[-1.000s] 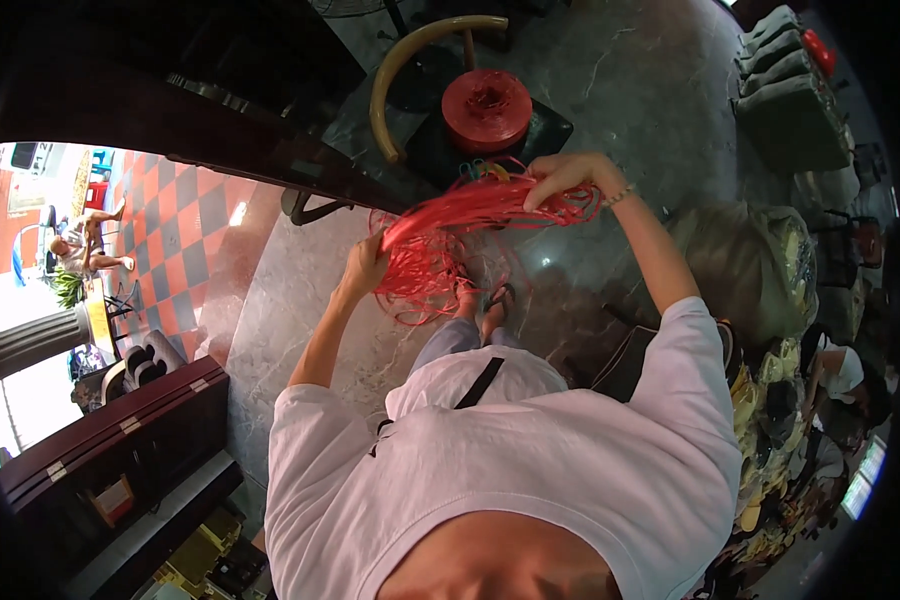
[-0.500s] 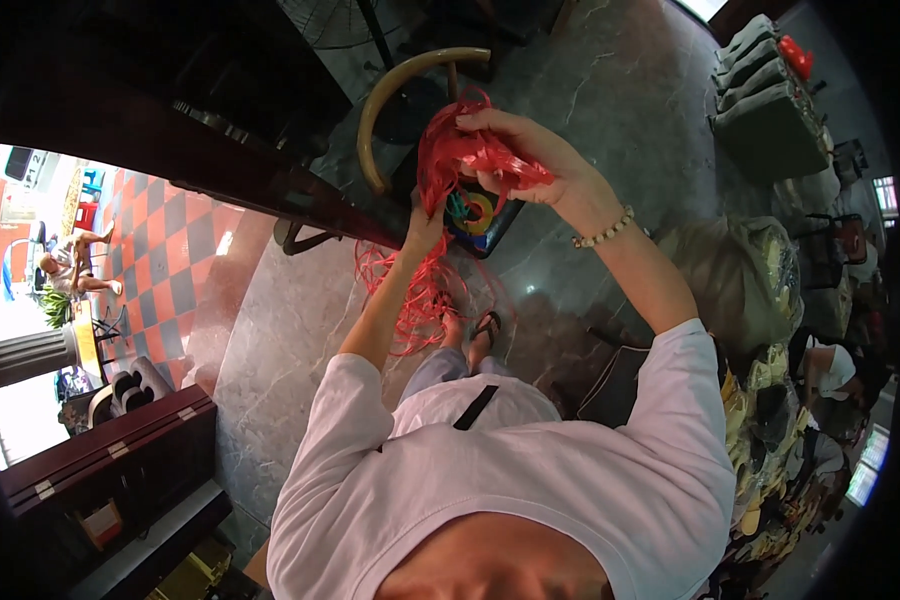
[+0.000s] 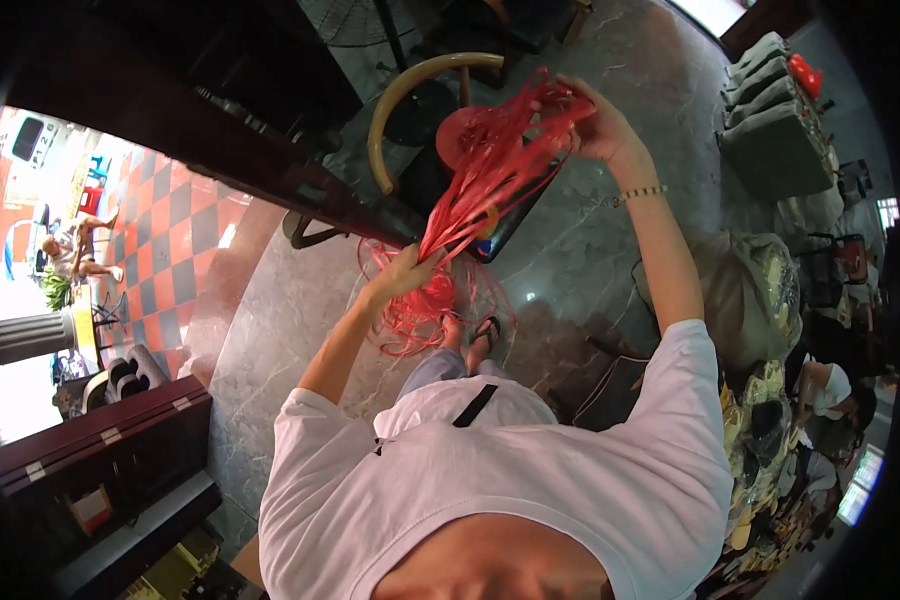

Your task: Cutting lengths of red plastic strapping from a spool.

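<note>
A bundle of shiny red plastic string [image 3: 490,170] stretches slantwise between my hands. My left hand [image 3: 410,270] is closed round its lower end, where the strands gather tightly. Farther off and to the right, my right hand [image 3: 602,130] grips the upper end, with loops spread over its fingers. Behind the strands, a round red roll [image 3: 457,137] is partly hidden over the dark chair seat [image 3: 518,222]. Below my left hand, a loose tangle of red string [image 3: 415,320] hangs and lies around my feet.
A curved wooden chair arm [image 3: 382,125] rises just beyond the strands. Dark furniture [image 3: 270,150] stands at the left. To the right are a large covered bag [image 3: 730,290], stacked grey chairs [image 3: 770,110] and heaps of yellowish pieces [image 3: 755,460]. Other people sit far left and far right.
My hands have moved apart, the right one up and right, the left one slightly down. The bunched red string is now drawn out long between them, and the red roll shows.
</note>
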### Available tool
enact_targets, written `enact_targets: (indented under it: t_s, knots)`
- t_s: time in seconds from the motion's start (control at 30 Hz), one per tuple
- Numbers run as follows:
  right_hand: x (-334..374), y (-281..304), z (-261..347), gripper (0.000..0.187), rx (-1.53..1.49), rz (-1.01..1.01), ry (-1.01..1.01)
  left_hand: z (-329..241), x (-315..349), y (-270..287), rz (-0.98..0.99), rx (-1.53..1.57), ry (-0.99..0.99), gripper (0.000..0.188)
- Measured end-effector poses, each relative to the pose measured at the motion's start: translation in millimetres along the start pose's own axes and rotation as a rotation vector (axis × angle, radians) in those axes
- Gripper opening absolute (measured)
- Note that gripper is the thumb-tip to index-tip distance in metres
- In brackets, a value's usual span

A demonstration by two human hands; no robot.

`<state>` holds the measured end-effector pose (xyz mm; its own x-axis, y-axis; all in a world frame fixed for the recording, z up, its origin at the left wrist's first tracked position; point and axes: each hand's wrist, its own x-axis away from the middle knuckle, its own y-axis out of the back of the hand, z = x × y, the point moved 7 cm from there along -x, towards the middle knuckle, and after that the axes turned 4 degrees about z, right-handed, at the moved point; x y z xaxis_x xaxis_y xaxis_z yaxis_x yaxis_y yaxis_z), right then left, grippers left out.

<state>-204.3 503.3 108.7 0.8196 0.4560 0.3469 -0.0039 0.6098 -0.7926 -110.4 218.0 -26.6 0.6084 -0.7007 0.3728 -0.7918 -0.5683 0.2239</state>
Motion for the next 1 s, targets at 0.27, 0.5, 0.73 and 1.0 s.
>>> enact_targets:
  t_s: [0.27,0.5,0.73,1.0]
  knots:
    - [-38.8,68.9,-39.5,0.040,0.553,-0.151,0.168,-2.5,72.8,2.0,0.018,0.181,0.122,0.033]
    - [-65.4,-45.7,-252.0,0.031,0.291,0.387,0.006,-82.3,148.5,4.0,-0.471,0.649,-0.478,0.030]
    - [-2.0,-149.1,-383.4,0.061,0.672,0.927,-0.617,-105.8,264.5,44.3,-1.040,0.747,-0.679,0.032]
    - [-27.0,-49.4,-346.0,0.035,1.384,0.897,-0.498,-81.0,293.1,70.7,-1.192,0.849,-0.854,0.029]
